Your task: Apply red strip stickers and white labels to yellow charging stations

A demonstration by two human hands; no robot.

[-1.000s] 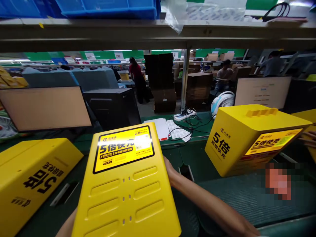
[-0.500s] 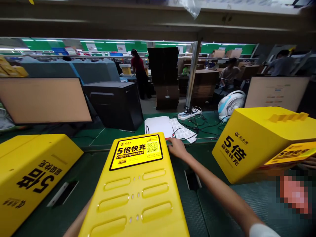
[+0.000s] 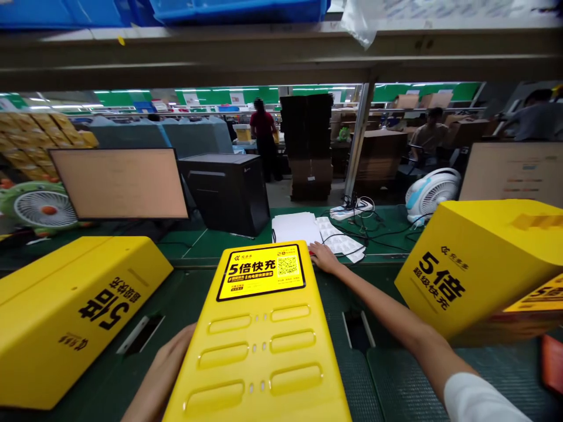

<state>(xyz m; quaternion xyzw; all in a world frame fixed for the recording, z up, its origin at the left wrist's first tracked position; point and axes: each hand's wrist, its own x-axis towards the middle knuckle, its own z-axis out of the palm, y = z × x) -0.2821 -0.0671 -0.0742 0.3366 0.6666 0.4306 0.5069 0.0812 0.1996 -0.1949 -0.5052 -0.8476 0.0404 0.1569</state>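
A yellow case [image 3: 264,316] with a black-framed label and several raised oblong ridges stands in front of me, its lower end cut off by the frame. My left hand [image 3: 178,346] lies against its left side, fingers hidden behind the case. Beyond its far right corner, my right hand [image 3: 324,258] reaches out with fingers extended, palm down, near the white papers [image 3: 294,225]. Something small and red shows by those fingertips, too small to name. Whether the right fingers touch the case, I cannot tell.
Yellow cases lie at left [image 3: 83,310] and right [image 3: 444,269]. Behind stand a monitor [image 3: 121,184], a black computer tower [image 3: 226,193], a white fan [image 3: 433,190] and a power strip [image 3: 352,208] with cables. Slots [image 3: 358,329] pierce the green work surface. A shelf beam [image 3: 264,53] crosses overhead.
My view has swung left and tilted up slightly, so everything sits further right in the picture. More of my left hand shows beside the case. My right hand stays near the far corner.
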